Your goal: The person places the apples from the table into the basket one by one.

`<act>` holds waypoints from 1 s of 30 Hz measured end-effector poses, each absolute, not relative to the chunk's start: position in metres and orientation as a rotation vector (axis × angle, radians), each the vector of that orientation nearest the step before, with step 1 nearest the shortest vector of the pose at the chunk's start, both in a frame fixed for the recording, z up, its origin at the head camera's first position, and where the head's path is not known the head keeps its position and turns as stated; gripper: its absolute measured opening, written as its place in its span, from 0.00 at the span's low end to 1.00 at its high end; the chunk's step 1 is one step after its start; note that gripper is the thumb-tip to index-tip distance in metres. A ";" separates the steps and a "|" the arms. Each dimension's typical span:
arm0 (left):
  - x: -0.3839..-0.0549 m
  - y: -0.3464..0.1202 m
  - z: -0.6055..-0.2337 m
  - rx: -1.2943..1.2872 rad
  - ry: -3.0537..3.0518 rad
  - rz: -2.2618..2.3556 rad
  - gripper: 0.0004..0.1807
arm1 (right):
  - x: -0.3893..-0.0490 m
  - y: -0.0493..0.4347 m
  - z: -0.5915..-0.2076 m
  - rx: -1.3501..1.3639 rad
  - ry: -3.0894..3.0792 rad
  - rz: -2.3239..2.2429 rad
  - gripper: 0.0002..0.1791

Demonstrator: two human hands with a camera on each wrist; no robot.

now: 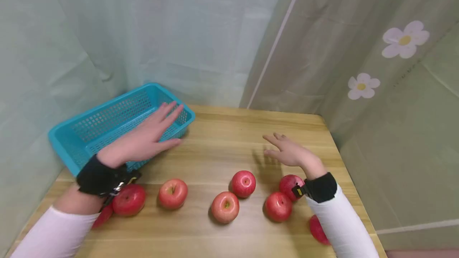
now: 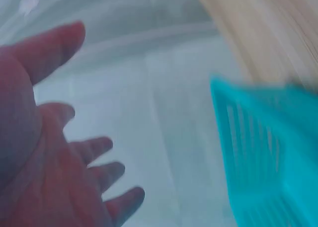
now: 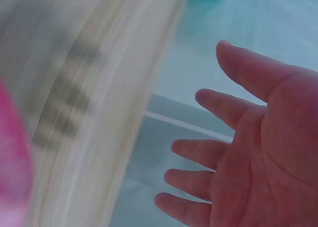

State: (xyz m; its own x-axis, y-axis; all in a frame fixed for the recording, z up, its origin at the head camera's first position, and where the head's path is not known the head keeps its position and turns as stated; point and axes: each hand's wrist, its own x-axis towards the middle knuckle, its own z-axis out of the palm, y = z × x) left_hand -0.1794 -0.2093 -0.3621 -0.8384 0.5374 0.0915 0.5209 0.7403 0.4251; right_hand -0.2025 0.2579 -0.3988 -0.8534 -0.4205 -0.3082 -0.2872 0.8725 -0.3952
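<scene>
My left hand [image 1: 145,136] hovers above the front side of a blue perforated plastic basket [image 1: 104,106], fingers extended and holding nothing. In the left wrist view, the palm [image 2: 54,172] and spread fingers appear beside the basket's end. Over the right side of the table my right hand [image 1: 289,153] is raised, its fingers apart and its palm bare in the right wrist view. Below the right wrist lie a red apple [image 1: 289,185], partly covered by the wristband, and another apple [image 1: 278,207]. Under the left wrist sits a red apple [image 1: 130,200], with one more partly hidden behind the forearm.
A paler apple [image 1: 173,193] lies left of centre on the wooden table [image 1: 229,134]. Two apples, one red [image 1: 244,183] and one pinkish [image 1: 225,207], sit near the middle. Another apple [image 1: 318,229] shows beside the right sleeve. Curtains [image 1: 201,43] enclose the table's back and sides.
</scene>
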 end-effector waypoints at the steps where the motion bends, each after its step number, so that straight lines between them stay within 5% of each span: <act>1: -0.169 -0.227 -0.362 0.836 2.933 0.729 0.52 | -0.194 0.263 -0.398 -0.517 2.664 -0.490 0.38; 8: -0.100 -0.331 -0.389 0.258 3.203 1.052 0.49 | -0.138 0.302 -0.398 -0.465 2.758 -0.540 0.37; 15: -0.063 -0.376 -0.424 -0.407 3.139 1.084 0.51 | -0.096 0.328 -0.397 -0.329 2.793 -0.613 0.39; 30: -0.082 -0.388 -0.470 -0.333 2.665 1.336 0.59 | -0.030 0.351 -0.406 -0.064 2.775 -0.703 0.41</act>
State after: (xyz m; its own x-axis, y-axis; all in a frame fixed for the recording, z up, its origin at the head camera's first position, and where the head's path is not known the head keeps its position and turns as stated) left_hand -0.0820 -0.3876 -0.4700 -0.9655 -0.1331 -0.2239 -0.2590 0.5810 0.7716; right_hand -0.0301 0.3510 -0.4061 -0.9606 -0.1099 -0.2553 0.0249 0.8809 -0.4726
